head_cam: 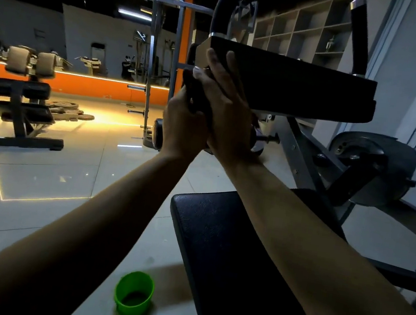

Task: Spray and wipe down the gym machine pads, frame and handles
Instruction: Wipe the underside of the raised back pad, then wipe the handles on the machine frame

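Down low, a bright green plastic cup stands on the glossy tiled floor, just beside the flat black vinyl seat pad. Up the arms we go: the left hand curls round what looks like a dark bunched cloth. The right hand lays straight, close-set fingers flat on the near end of the raised black rectangular arm pad. This reads as the wiping step, on that pad's end. Next, I'd judge, the cloth must sweep along its long side, then move to the grey steel frame beyond. No spray bottle in sight.
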The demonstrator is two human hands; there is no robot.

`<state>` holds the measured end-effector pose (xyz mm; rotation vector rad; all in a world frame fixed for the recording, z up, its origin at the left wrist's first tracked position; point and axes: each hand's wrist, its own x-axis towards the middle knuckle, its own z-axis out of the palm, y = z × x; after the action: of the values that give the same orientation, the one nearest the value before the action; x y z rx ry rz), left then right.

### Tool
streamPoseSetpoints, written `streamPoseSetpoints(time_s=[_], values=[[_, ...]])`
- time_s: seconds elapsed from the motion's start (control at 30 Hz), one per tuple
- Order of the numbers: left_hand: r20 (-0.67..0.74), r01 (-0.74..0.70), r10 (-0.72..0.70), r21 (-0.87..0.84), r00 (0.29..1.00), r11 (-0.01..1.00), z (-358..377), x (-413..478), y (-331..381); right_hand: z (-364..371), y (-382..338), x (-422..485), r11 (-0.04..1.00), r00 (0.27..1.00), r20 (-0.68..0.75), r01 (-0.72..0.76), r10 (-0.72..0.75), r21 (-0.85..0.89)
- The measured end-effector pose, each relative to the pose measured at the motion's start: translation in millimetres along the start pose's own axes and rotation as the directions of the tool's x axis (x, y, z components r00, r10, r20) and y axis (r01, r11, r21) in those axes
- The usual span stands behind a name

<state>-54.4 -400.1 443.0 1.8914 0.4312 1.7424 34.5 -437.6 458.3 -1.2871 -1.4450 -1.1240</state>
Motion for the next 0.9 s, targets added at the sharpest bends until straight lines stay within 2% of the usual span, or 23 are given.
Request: streamPoseSetpoints(time_s=[0.1, 0.17, 0.23, 0.3, 0.37, 0.4, 0.43, 0.47, 0.5, 0.53, 0.57, 0.6, 0.7, 0.83, 0.9], values=[[0.03, -0.018, 0.019, -0.033, 0.999, 0.999, 11.1, -6.6, -3.4, -10.3, 16.6, -10.7, 0.997, 0.999, 0.009, 0.05, -0.049, -0.067], [0.078, -0.017, 0.019, -0.018, 0.997, 1.0, 14.4, -16.8, -4.0, -22.8, 31.6, -25.4, 0.994, 0.999, 0.033, 0.003, 0.001, -0.114], [0.089, 0.028, -0.027, -0.009, 0.996, 1.0, 11.8, -27.3, -2.1, -37.2, 45.8, -41.5, 0.98, 0.99, 0.052, -0.125, 0.134, -0.156], [0.03, 0.07, -0.07, 0.013, 0.997, 0.997, 6.9, -39.3, 1.0, -51.1, 51.9, -55.8, 0.928, 0.941, 0.01, -0.333, 0.339, -0.166], [-0.017, 0.249, -0.252, -0.091, 0.968, 0.964, 2.0, -56.5, 2.1, -55.7, 38.8, -66.0, 0.89, 0.891, -0.063, -0.453, 0.45, -0.058], [-0.013, 0.382, -0.393, -0.203, 0.92, 0.902, -0.3, -64.4, 1.6, -53.0, 26.1, -69.6, 0.889, 0.887, -0.057, -0.456, 0.457, 0.043], [0.027, 0.52, -0.542, -0.326, 0.84, 0.79, -6.2, -70.3, 1.6, -47.4, 7.4, -71.8, 0.879, 0.89, -0.017, -0.446, 0.455, 0.166], [0.111, 0.641, -0.667, -0.426, 0.737, 0.638, -13.2, -74.8, 1.6, -39.8, -10.9, -73.4, 0.858, 0.897, 0.055, -0.435, 0.438, 0.272], [0.221, 0.723, -0.739, -0.504, 0.636, 0.472, -23.2, -78.9, 3.3, -31.3, -28.8, -74.3, 0.828, 0.896, 0.162, -0.445, 0.414, 0.341], [0.309, 0.757, -0.765, -0.563, 0.565, 0.332, -35.1, -80.8, 5.1, -20.9, -44.8, -75.0, 0.805, 0.879, 0.278, -0.469, 0.387, 0.362], [0.357, 0.757, -0.777, -0.614, 0.518, 0.223, -48.3, -80.9, 3.6, -9.7, -59.6, -76.8, 0.778, 0.836, 0.403, -0.518, 0.372, 0.355], [0.373, 0.749, -0.794, -0.646, 0.479, 0.148, -59.9, -80.6, -0.6, 0.9, -72.2, -79.8, 0.738, 0.764, 0.519, -0.591, 0.382, 0.326], [0.376, 0.794, -0.846, -0.602, 0.379, 0.088, -90.6, -93.7, -30.4, 37.4, -109.0, -105.8, 0.482, 0.44, 0.781, -0.851, 0.442, 0.206], [0.294, 0.882, -0.945, -0.471, 0.142, -0.014, -124.6, -148.2, -98.0, 72.9, -147.4, -169.5, 0.202, 0.113, 0.9, -0.979, 0.421, 0.028], [0.272, 0.908, -0.962, -0.408, 0.019, -0.097, -143.8, -191.3, -134.7, 91.3, -162.6, -215.0, 0.158, -0.014, 0.913, -0.984, 0.407, -0.086]])
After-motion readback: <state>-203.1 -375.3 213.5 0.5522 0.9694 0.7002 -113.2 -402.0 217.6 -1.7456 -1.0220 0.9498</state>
